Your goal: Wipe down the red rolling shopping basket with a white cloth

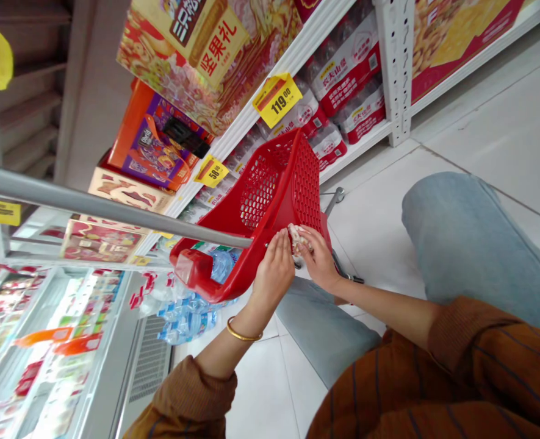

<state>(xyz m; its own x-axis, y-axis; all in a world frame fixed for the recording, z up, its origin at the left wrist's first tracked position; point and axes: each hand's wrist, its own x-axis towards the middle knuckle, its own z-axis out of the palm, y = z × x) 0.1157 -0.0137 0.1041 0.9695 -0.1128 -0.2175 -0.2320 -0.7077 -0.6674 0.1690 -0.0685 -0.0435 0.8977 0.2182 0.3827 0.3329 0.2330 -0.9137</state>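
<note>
A red plastic shopping basket [246,256] with perforated sides sits on a wheeled frame in front of me, tilted in this view. My left hand [275,261], its wrist in a gold bangle, lies with flat fingers against the basket's outer wall. Close beside it, my right hand [316,255] has curled fingers around a small crumpled white piece [296,236], which looks like cloth or tissue and is partly hidden. Both hands touch or nearly touch the basket. A blue-tinted clear bottle [223,266] shows inside the basket.
A grey metal pole [114,210] runs from the basket to upper left. Shelves hold nut gift boxes [210,55], an orange-purple box [160,140] and packs of red-labelled water bottles [343,67]. Blue-labelled bottle packs [187,317] stand on the floor. A fridge case [36,341] lines the left.
</note>
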